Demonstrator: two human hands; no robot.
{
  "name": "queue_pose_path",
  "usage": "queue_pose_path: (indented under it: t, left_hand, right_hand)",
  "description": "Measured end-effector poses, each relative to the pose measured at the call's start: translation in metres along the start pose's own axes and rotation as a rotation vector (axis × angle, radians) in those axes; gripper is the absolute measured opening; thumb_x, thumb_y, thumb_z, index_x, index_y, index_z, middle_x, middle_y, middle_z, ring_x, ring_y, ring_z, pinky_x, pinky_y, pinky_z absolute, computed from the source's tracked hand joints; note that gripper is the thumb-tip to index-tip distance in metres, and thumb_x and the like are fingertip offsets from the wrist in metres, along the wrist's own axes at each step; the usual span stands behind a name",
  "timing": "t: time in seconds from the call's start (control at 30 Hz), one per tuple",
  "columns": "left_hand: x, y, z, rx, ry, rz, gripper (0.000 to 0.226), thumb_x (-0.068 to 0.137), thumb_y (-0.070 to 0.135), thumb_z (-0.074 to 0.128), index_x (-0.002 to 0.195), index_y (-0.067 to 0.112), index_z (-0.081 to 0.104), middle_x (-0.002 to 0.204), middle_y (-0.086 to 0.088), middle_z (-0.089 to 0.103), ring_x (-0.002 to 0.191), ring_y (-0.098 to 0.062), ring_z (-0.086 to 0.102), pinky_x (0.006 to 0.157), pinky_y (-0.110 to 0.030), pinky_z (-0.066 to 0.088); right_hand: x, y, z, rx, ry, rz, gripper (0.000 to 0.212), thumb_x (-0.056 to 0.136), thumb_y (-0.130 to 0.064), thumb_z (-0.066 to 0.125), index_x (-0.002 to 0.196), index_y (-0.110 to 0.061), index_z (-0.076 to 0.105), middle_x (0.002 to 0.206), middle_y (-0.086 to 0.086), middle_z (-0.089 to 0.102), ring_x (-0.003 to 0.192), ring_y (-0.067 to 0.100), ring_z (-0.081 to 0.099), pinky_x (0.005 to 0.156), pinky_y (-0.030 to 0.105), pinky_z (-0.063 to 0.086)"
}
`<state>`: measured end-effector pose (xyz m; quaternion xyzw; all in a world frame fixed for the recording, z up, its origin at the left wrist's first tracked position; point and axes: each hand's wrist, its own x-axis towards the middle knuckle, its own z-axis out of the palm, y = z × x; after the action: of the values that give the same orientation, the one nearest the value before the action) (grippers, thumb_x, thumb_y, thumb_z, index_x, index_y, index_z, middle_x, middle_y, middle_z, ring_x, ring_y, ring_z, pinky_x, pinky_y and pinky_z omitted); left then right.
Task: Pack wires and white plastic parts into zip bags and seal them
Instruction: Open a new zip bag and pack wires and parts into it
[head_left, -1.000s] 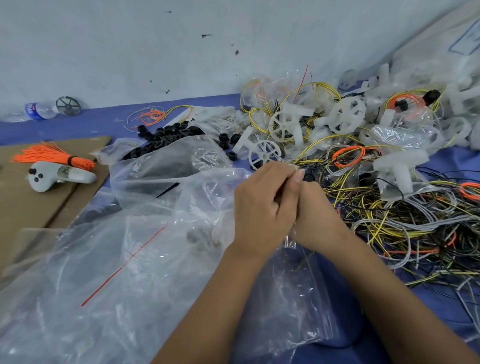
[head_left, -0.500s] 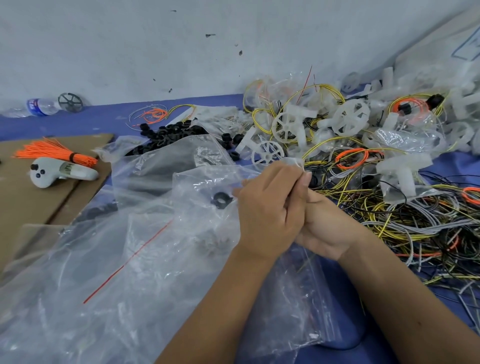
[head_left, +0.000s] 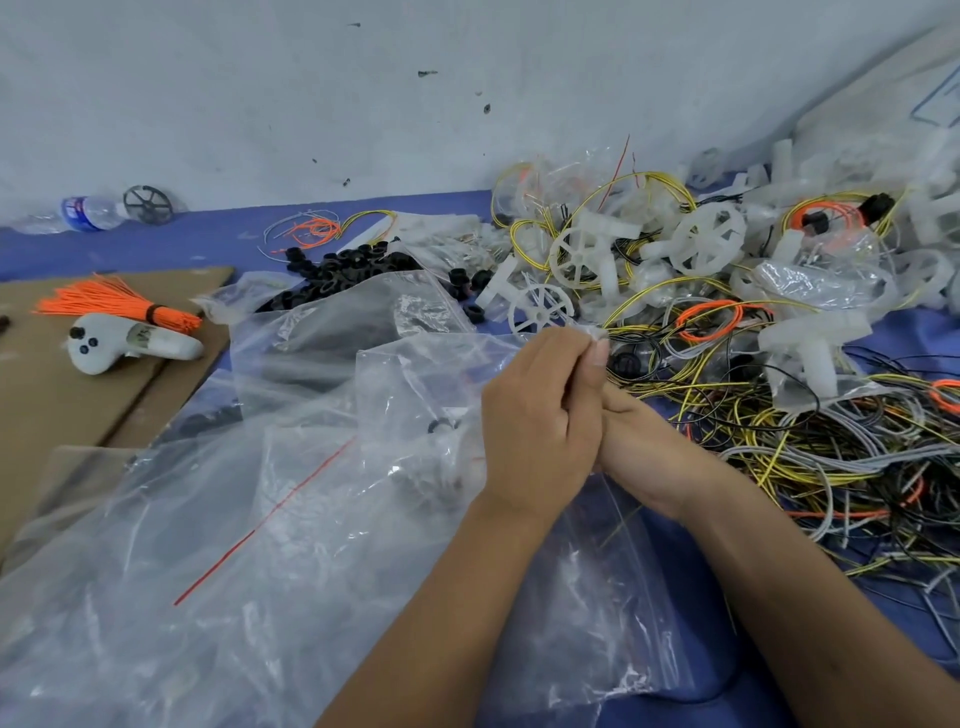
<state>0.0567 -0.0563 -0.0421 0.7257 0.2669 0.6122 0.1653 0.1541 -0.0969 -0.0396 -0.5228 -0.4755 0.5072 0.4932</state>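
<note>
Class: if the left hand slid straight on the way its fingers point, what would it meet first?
Probably the white spoked wheel, just beyond the left hand, which pinches the zip bag; depth is unclear.

Zip bags, wires and white parts on the blue surface

A clear zip bag (head_left: 587, 597) is raised by its top edge; more clear bags (head_left: 218, 545) lie crumpled to its left. Tangled yellow, grey, black and orange wires (head_left: 810, 447) spread at right, with white spoked plastic parts (head_left: 706, 239) heaped behind them.
</note>
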Motion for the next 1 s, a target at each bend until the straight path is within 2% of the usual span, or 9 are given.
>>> queue_pose_path:
  t: [0.1, 0.17, 0.23, 0.43, 0.53, 0.63, 0.73, 0.9, 1.0]
  left_hand:
    - [0.0, -0.005, 0.002, -0.008, 0.016, -0.104, 0.029, 0.104, 0.014, 0.055, 0.075, 0.014, 0.051, 0.067, 0.011, 0.041, 0.061, -0.005, 0.038, 0.06, -0.017, 0.03]
    - [0.0, -0.009, 0.003, -0.02, 0.017, -0.15, 0.031, 0.104, 0.018, 0.054, 0.074, 0.017, 0.048, 0.064, 0.011, 0.041, 0.059, -0.008, 0.04, 0.058, -0.021, 0.033]
    - [0.0, -0.014, 0.004, -0.035, -0.032, -0.208, 0.032, 0.105, 0.024, 0.053, 0.074, 0.023, 0.047, 0.061, 0.011, 0.044, 0.058, -0.009, 0.043, 0.058, -0.026, 0.036]
    - [-0.004, -0.03, 0.011, -0.109, -0.217, -0.362, 0.031, 0.104, 0.022, 0.057, 0.074, 0.016, 0.054, 0.061, 0.008, 0.051, 0.057, -0.004, 0.045, 0.057, -0.019, 0.037]
    - [-0.006, -0.032, 0.012, -0.129, -0.291, -0.397, 0.032, 0.104, 0.025, 0.057, 0.072, 0.018, 0.054, 0.061, 0.001, 0.055, 0.057, -0.01, 0.049, 0.059, -0.032, 0.043]
    - [-0.007, -0.03, 0.013, -0.217, -0.334, -0.447, 0.03, 0.103, 0.025, 0.056, 0.075, 0.013, 0.057, 0.063, -0.007, 0.06, 0.056, -0.02, 0.053, 0.06, -0.041, 0.046]
    - [-0.008, -0.028, 0.015, -0.276, -0.318, -0.493, 0.029, 0.105, 0.016, 0.056, 0.078, 0.008, 0.058, 0.061, -0.006, 0.06, 0.048, -0.014, 0.05, 0.051, -0.028, 0.043]
    - [-0.008, -0.027, 0.015, -0.354, -0.293, -0.561, 0.027, 0.106, 0.014, 0.054, 0.081, 0.002, 0.058, 0.061, -0.007, 0.059, 0.047, -0.013, 0.049, 0.048, -0.025, 0.04]
    - [-0.008, -0.03, 0.015, -0.325, -0.287, -0.572, 0.029, 0.105, 0.017, 0.054, 0.079, 0.005, 0.058, 0.062, -0.008, 0.061, 0.047, -0.013, 0.05, 0.05, -0.025, 0.041]
  right_hand:
    - [0.001, -0.003, -0.003, -0.06, 0.006, 0.0, 0.036, 0.104, -0.008, 0.042, 0.075, -0.01, 0.064, 0.06, 0.006, 0.055, 0.057, 0.014, 0.049, 0.05, 0.02, 0.042]
    - [0.003, -0.002, -0.006, -0.054, 0.024, -0.021, 0.035, 0.107, -0.015, 0.044, 0.084, 0.007, 0.058, 0.065, 0.023, 0.055, 0.062, 0.024, 0.053, 0.055, 0.031, 0.046]
    - [0.007, 0.003, -0.012, -0.155, 0.124, -0.089, 0.036, 0.106, -0.019, 0.048, 0.088, 0.009, 0.06, 0.069, 0.028, 0.059, 0.062, 0.027, 0.055, 0.058, 0.04, 0.046]
    - [0.006, 0.004, -0.028, -0.713, 0.795, -0.357, 0.015, 0.096, -0.024, 0.062, 0.089, -0.021, 0.075, 0.07, -0.006, 0.071, 0.068, 0.013, 0.068, 0.066, 0.037, 0.056]
    - [0.003, -0.001, -0.039, -0.934, 1.062, -0.389, 0.012, 0.093, -0.025, 0.063, 0.094, -0.02, 0.074, 0.081, -0.003, 0.071, 0.088, 0.021, 0.058, 0.069, 0.033, 0.045]
    - [-0.001, -0.004, -0.055, -1.053, 1.221, -0.367, 0.019, 0.087, -0.02, 0.063, 0.102, -0.02, 0.075, 0.105, 0.003, 0.067, 0.109, 0.03, 0.047, 0.085, 0.044, 0.045]
    - [-0.006, -0.008, -0.068, -1.086, 1.407, -0.22, 0.032, 0.083, -0.017, 0.063, 0.113, -0.027, 0.067, 0.129, 0.009, 0.05, 0.122, 0.035, 0.039, 0.093, 0.047, 0.035]
    - [-0.008, -0.007, -0.084, -1.048, 1.317, 0.034, 0.054, 0.085, -0.011, 0.066, 0.135, -0.024, 0.052, 0.149, 0.018, 0.03, 0.117, 0.042, 0.047, 0.104, 0.052, 0.032]
    - [-0.011, -0.008, -0.086, -0.992, 1.28, -0.096, 0.046, 0.083, -0.005, 0.067, 0.126, -0.018, 0.059, 0.143, 0.017, 0.034, 0.09, 0.04, 0.057, 0.089, 0.046, 0.046]
